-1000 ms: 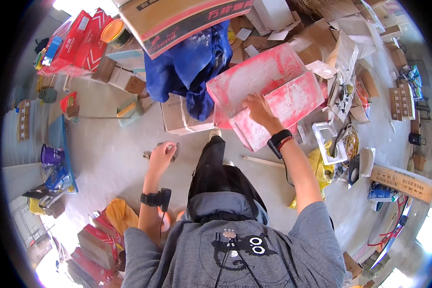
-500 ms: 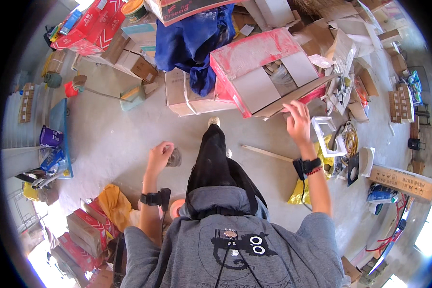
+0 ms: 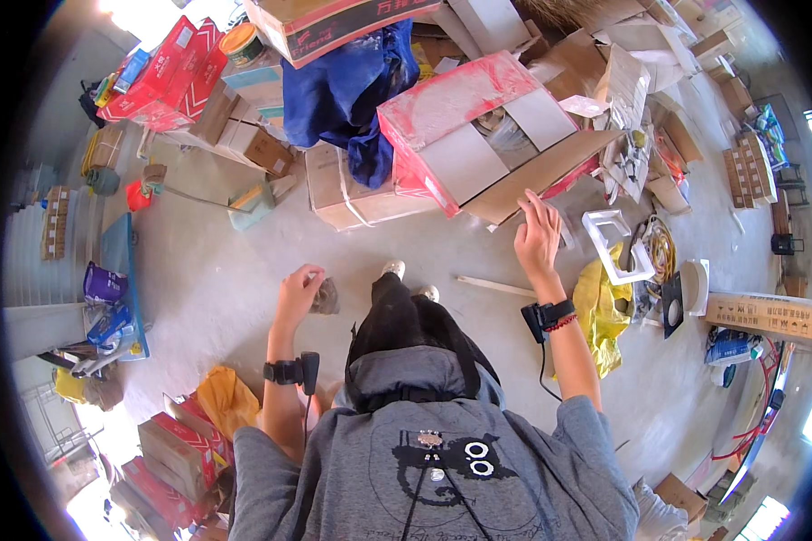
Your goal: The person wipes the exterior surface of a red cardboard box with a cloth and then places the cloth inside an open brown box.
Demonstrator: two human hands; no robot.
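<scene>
While the red box [image 3: 467, 158] gapes, whitened, right hand [image 3: 539, 236] is half spread; left hand [image 3: 296, 296], curled — grips unclear.

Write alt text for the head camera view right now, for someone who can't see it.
A person's right hand is at the edge of the lifted flap of a red-and-white cardboard carton; the left hand pinches a small crumpled grey-brown item. Blue cloth drapes beside the carton over a strapped cardboard box.

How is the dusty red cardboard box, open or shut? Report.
Open: the box has its brown cardboard flap folded back, baring the inside.
</scene>
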